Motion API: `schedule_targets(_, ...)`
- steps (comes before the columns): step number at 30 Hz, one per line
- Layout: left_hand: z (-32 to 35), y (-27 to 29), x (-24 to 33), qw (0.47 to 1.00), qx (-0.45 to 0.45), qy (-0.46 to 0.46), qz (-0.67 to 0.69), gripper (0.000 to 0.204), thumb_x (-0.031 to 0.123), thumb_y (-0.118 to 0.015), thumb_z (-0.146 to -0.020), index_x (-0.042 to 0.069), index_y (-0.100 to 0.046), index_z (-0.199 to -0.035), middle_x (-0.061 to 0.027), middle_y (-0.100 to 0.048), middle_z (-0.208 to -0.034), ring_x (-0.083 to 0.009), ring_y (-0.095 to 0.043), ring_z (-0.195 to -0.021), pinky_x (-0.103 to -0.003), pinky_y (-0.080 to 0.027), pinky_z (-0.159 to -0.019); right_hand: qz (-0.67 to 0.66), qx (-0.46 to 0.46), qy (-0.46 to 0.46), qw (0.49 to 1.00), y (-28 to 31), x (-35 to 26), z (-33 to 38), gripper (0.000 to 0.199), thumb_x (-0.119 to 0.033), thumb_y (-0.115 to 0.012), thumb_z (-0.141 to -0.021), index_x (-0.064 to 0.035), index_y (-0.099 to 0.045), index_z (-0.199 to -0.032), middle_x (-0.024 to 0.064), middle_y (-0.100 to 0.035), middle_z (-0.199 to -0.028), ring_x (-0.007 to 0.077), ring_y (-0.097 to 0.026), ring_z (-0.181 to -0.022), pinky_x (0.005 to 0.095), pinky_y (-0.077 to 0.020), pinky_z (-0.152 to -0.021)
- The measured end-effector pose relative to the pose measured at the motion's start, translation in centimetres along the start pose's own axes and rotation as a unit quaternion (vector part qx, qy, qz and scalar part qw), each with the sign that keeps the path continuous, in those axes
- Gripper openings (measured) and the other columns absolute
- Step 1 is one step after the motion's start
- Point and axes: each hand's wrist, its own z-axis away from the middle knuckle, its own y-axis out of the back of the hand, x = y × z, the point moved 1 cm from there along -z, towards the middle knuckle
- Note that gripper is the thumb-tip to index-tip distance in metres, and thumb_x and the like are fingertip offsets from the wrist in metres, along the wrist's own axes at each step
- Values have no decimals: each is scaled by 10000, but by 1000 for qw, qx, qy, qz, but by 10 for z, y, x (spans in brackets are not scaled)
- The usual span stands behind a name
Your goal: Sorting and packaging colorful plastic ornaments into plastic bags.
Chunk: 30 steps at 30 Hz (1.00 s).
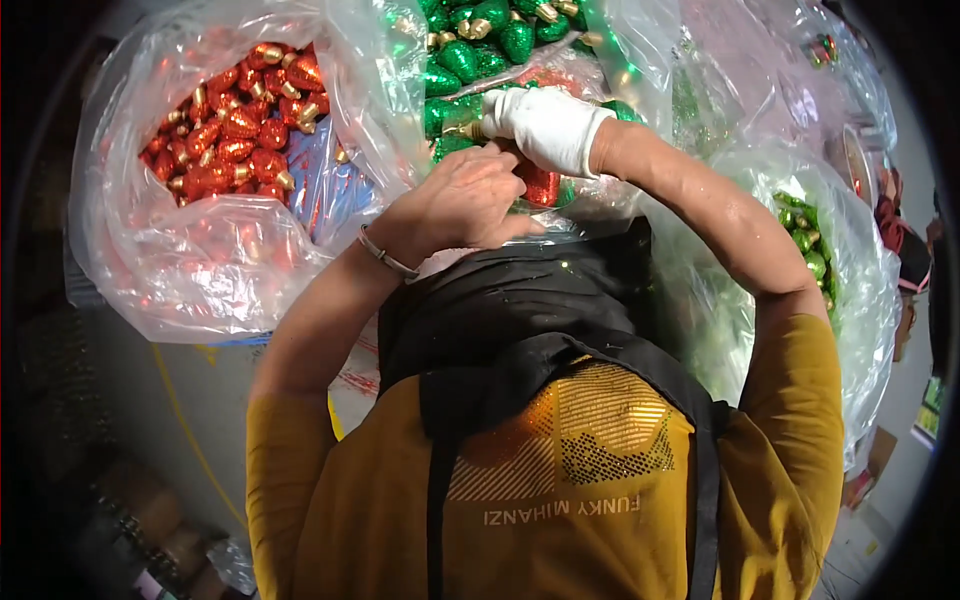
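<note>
My left hand (475, 195), bare with a bracelet at the wrist, has its fingers curled inward and its thumb stretched toward the right. Its fingertips meet my right hand (545, 130), which wears a white glove and has its fingers closed. What either hand grips is hidden by the fingers. Just beside the left fingertips shows a shiny red ornament (541, 188). A gold cap (464, 129) sticks out at the glove's left side, next to green glitter. Beyond the hands, green bulb-shaped ornaments (516, 40) with gold caps lie in a clear plastic bag (640, 40).
At the left a clear plastic bag (110, 200) holds many red glitter ornaments (235, 150). Another clear bag (850, 350) with green ornaments (815, 265) stands at the right. A black apron (500, 300) covers my lap. Yellow lines (185, 420) mark the grey floor.
</note>
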Motion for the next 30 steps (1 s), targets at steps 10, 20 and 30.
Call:
schedule_targets(10,-19,20,-30,985,169,-27,8,417,299,-705,-793,-14,-623,-1055,-180,-580,-896,-337,-577,-875,-400,-462,-778,-100,109,-133,980,57,2,66,112,-72,-613,-772,-39,-645,-874,164,-610,-841,254,-624,-754,365,-505,-680)
schedule_targets(20,-42,19,-48,994,39,64,81,486,217,-743,-715,43,-580,-1138,-176,-571,-912,-338,-574,-932,-414,-463,-831,-85,52,-57,993,41,-7,59,108,-114,-612,-767,-34,-663,-819,181,-640,-730,331,-640,-677,409,-505,-589)
schedule_targets(30,-31,24,-58,995,92,45,20,536,104,-789,-614,14,-563,-1091,-145,-513,-913,-338,-546,-891,-418,-442,-771,64,-260,-72,961,14,10,-17,135,-90,-641,-723,-49,-654,-851,166,-631,-723,344,-624,-691,407,-506,-618)
